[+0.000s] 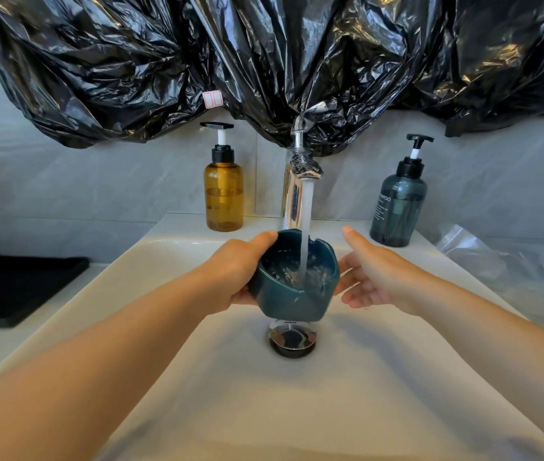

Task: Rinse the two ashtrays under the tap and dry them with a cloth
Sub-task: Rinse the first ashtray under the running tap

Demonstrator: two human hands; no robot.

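Rinsing a teal ashtray (292,301)
My left hand (237,271) grips it under the running tap (300,168), my right hand (373,277) open just beside it; another rinse and all drying seem left.

Glossy teal ashtray (293,287); chrome tap (298,181); crinkled shiny black plastic sheeting (164,54)

White vanity top (180,227): amber bottle (223,197), blue bottle (397,211), black tray (14,287).
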